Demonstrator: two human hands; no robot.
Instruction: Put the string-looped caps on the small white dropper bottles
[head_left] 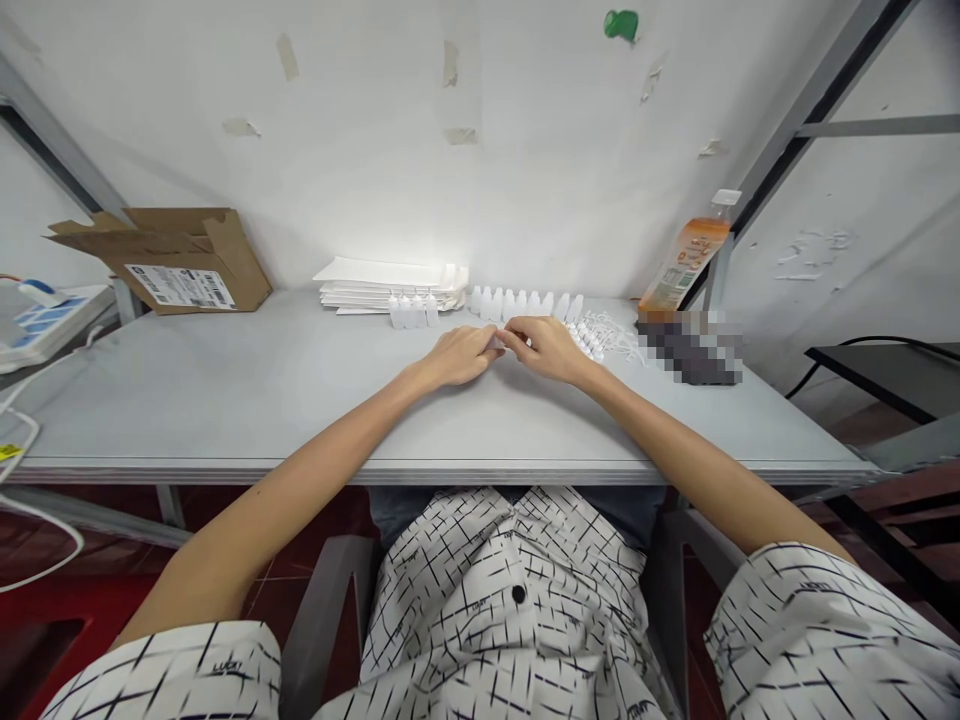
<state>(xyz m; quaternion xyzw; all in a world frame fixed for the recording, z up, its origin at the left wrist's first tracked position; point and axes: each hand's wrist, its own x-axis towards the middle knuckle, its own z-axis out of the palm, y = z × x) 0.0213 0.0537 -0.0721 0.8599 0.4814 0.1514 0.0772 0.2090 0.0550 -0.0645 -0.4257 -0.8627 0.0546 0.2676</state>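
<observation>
Over the middle of the table, my left hand point(463, 356) and my right hand point(546, 346) meet at the fingertips. My left fingers are closed around a small white plastic bottle point(496, 342), mostly hidden by the fingers. The thumb and forefinger of my right hand pinch at its end; whatever they hold is too small to make out. Just behind stands a row of small white dropper bottles point(521, 303). Another small group of bottles point(413, 312), with thin tips on top, is to the left. Beside my right hand lies a heap of small white caps point(589, 338).
Thin white stringy pieces point(616, 335) lie right of the caps. A stack of white paper or flat packets point(390, 282) rests against the wall. An opened cardboard box point(180, 265) is at left, an orange drink bottle point(686, 262) at right, beside a blurred dark object point(694, 350).
</observation>
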